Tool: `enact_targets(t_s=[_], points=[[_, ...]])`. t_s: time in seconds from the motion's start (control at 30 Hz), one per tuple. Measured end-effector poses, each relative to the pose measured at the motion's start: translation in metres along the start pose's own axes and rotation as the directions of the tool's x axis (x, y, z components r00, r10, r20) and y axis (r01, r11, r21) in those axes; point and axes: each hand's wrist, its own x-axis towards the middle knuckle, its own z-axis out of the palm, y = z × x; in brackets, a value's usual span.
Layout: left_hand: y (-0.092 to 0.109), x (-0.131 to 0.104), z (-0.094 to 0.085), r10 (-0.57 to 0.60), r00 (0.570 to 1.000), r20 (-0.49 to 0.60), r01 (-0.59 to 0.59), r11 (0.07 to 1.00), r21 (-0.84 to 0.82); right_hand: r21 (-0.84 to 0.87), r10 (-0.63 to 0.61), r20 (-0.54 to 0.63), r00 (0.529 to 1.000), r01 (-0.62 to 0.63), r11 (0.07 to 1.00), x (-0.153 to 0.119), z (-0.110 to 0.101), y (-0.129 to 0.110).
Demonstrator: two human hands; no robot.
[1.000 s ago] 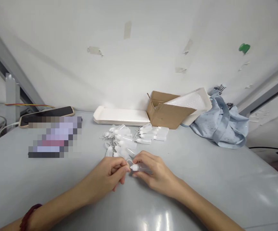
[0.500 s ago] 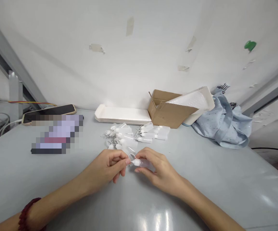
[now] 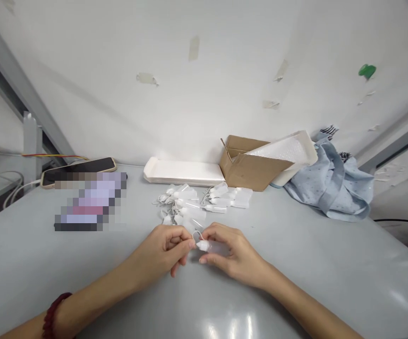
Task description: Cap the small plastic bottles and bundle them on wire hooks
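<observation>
My right hand (image 3: 235, 248) grips a small translucent squeeze bottle (image 3: 219, 248) with a white pointed tip. The bottle lies level, its tip toward the left. My left hand (image 3: 173, 247) is closed in a pinch just left of that tip. A thin white cord (image 3: 197, 232) arches from its fingertips over the tip toward my right fingers; where its far end goes is hidden. Beyond my hands lies a loose pile of similar bottles (image 3: 218, 208) with white caps and cords, alongside clear plastic pieces.
A white foam tray (image 3: 184, 170) lies by the wall, beside an open cardboard box (image 3: 260, 170) with bubble wrap in it. To the right slumps a light blue cloth bag (image 3: 345, 188). At left are a blurred-out phone (image 3: 96, 200) and a dark phone (image 3: 80, 170) on a cable.
The cord's loop now stands more visibly above the bottle tip. Both hands keep their grips. The whole view has shifted slightly, so everything appears lower and a little to the right.
</observation>
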Motion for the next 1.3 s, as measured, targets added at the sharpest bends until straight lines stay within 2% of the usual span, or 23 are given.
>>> enact_targets(t_s=[0.1,0.2,0.4,0.5,0.63,0.73,0.87,0.97,1.07,1.2,1.3], points=[[0.006,-0.002,-0.009,0.04,0.998,-0.049,-0.041,0.999,-0.016,-0.001,-0.012,-0.066,0.998,0.012,1.0,0.004,-0.012,0.004],[0.008,0.002,-0.024,0.039,0.986,-0.162,-0.043,0.999,-0.022,-0.102,0.002,-0.206,0.978,-0.023,0.995,0.008,-0.025,0.017],[0.0,0.016,-0.045,-0.081,0.967,-0.241,0.059,0.994,-0.096,-0.384,-0.013,-0.176,0.984,-0.057,0.922,0.011,-0.031,0.044],[-0.003,0.018,-0.048,-0.115,0.97,-0.212,0.098,0.991,-0.089,-0.414,0.002,-0.163,0.987,-0.07,0.907,0.011,-0.028,0.047],[-0.003,0.018,-0.048,-0.099,0.98,-0.172,0.095,0.995,-0.035,-0.409,0.023,-0.142,0.99,-0.08,0.909,0.012,-0.023,0.048],[-0.004,0.019,-0.046,-0.055,0.978,-0.201,0.065,0.997,0.046,-0.397,0.03,-0.149,0.988,-0.088,0.913,0.012,-0.019,0.05],[-0.004,0.017,-0.044,0.002,0.954,-0.3,0.051,0.984,0.169,-0.381,0.045,-0.203,0.978,-0.121,0.917,0.011,-0.02,0.048],[-0.003,0.012,-0.041,0.077,0.919,-0.387,0.024,0.968,0.25,-0.3,0.102,-0.293,0.951,-0.192,0.934,0.011,-0.024,0.039],[0.0,0.008,-0.035,0.137,0.896,-0.423,-0.016,0.961,0.276,-0.104,0.211,-0.369,0.905,-0.266,0.958,0.011,-0.028,0.029],[0.005,0.006,-0.028,0.149,0.913,-0.38,-0.069,0.974,0.214,0.124,0.292,-0.389,0.874,-0.264,0.957,0.008,-0.032,0.016],[0.004,0.005,-0.025,0.14,0.937,-0.32,-0.088,0.981,0.172,0.232,0.307,-0.336,0.89,-0.237,0.943,0.007,-0.032,0.008]])
